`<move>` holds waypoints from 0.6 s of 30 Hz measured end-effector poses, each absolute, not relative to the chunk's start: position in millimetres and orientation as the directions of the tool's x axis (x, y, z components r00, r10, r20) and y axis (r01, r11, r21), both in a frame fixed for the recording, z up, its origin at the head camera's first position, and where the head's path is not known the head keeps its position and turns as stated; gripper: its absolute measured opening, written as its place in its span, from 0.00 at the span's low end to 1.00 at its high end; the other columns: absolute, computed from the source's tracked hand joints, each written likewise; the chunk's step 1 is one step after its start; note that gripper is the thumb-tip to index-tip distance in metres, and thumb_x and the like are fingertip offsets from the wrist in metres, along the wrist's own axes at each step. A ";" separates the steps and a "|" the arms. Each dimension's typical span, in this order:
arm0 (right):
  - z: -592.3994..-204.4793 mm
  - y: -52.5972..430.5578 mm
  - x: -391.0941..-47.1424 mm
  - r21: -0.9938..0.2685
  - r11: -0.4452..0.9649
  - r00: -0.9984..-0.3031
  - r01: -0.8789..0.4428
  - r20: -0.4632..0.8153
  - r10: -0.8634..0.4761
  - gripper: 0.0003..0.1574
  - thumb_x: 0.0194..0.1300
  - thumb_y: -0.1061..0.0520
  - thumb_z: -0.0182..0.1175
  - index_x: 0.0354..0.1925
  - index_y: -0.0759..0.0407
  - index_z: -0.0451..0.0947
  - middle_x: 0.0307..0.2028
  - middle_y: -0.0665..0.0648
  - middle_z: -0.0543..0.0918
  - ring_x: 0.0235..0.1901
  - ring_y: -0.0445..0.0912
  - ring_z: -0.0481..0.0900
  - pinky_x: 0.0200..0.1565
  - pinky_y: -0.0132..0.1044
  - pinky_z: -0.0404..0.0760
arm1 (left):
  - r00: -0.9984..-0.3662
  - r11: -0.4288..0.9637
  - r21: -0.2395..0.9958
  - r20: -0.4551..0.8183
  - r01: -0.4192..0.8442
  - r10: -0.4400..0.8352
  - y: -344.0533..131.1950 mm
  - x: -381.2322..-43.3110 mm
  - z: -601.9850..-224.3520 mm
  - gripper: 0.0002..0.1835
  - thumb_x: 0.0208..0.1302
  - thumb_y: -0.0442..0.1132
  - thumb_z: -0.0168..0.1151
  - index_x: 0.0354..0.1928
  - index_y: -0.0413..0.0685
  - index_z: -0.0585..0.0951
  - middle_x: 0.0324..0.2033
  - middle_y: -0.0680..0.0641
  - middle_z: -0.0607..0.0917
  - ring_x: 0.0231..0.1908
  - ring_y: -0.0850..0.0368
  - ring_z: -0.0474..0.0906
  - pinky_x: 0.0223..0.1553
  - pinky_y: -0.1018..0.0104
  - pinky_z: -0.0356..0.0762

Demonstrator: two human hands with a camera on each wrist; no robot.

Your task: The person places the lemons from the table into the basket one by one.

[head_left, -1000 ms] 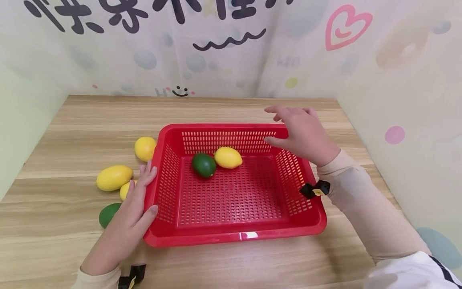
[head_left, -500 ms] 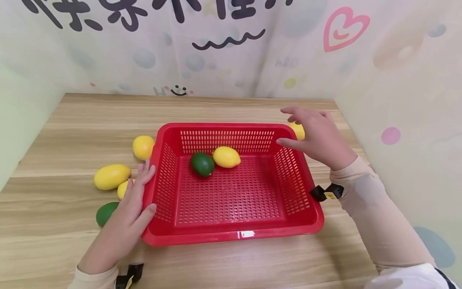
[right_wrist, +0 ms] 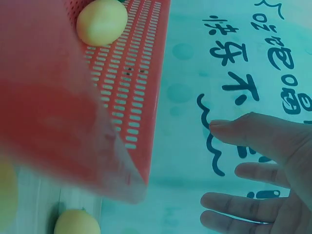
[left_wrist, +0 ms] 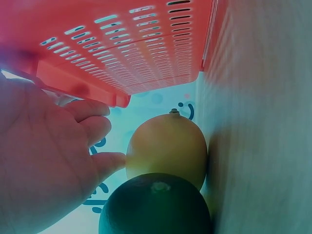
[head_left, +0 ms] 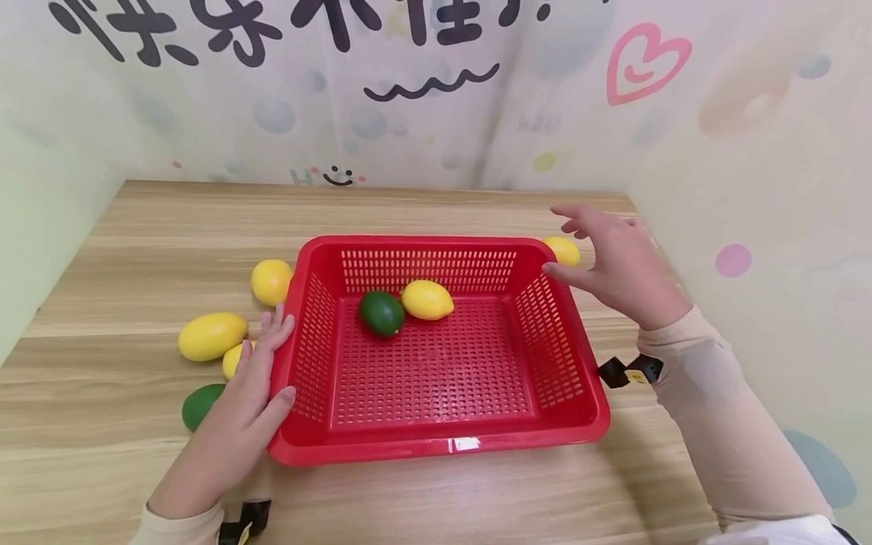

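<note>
A red plastic basket (head_left: 436, 446) stands in the middle of the table, holding a dark green fruit, like an avocado (head_left: 381, 313), and a lemon (head_left: 428, 300). My left hand (head_left: 238, 416) rests along its left rim, fingers extended and thumb on the edge. Past the back right corner my right hand (head_left: 616, 265) hovers with fingers spread, holding nothing. Partly behind that corner sits another yellow fruit (head_left: 562, 250). The right wrist view shows the spread fingers apart from the basket wall (right_wrist: 122, 97).
Left of the basket lie several fruits: a round yellow one (head_left: 272, 281), a longer yellow one (head_left: 213, 337), a yellow one partly hidden by my left hand (head_left: 235, 362) and a green one (head_left: 202, 406). A printed cloth wall (head_left: 409, 129) rises behind the table.
My right hand has moved right, away from above the basket's back right corner, uncovering the yellow fruit behind it. My left hand stays on the rim.
</note>
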State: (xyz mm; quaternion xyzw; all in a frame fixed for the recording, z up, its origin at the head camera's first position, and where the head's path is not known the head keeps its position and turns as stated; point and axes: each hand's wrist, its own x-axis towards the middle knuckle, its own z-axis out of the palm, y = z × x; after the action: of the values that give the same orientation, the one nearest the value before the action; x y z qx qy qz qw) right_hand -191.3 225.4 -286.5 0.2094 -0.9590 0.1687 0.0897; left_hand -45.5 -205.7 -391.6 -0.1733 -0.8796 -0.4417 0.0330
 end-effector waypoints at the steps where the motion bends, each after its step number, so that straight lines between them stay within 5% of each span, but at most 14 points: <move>1: -287.2 227.0 -190.9 -0.288 0.855 -0.895 -0.432 0.251 -0.368 0.45 0.58 0.51 0.76 0.70 0.59 0.72 0.52 0.64 0.85 0.52 0.59 0.81 0.58 0.59 0.63 | -0.939 0.548 0.768 0.208 0.331 0.276 -205.8 -45.5 -391.5 0.44 0.71 0.29 0.54 0.83 0.51 0.47 0.83 0.49 0.44 0.81 0.43 0.34 0.79 0.50 0.28; 10: -293.3 241.0 -185.7 -0.305 0.844 -0.887 -0.442 0.288 -0.361 0.40 0.59 0.53 0.75 0.67 0.59 0.75 0.51 0.64 0.85 0.51 0.60 0.81 0.56 0.61 0.63 | -0.933 0.541 0.766 0.223 0.347 0.284 -206.2 -46.4 -392.1 0.43 0.71 0.29 0.54 0.83 0.51 0.48 0.82 0.49 0.45 0.81 0.43 0.34 0.79 0.50 0.29; 18: -302.9 254.4 -181.2 -0.309 0.847 -0.892 -0.432 0.286 -0.351 0.37 0.61 0.54 0.74 0.66 0.59 0.76 0.48 0.65 0.86 0.51 0.60 0.82 0.55 0.61 0.63 | -0.929 0.547 0.756 0.236 0.361 0.286 -206.4 -46.6 -392.6 0.43 0.71 0.29 0.52 0.83 0.51 0.47 0.83 0.49 0.44 0.81 0.43 0.34 0.78 0.64 0.29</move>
State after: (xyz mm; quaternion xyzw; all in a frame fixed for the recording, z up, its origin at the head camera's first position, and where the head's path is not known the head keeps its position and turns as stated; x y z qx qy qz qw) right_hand -181.2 254.4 -302.9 0.2051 -0.9548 0.1852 0.1098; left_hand -46.6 -206.4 -392.6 -0.1839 -0.8784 -0.4390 0.0426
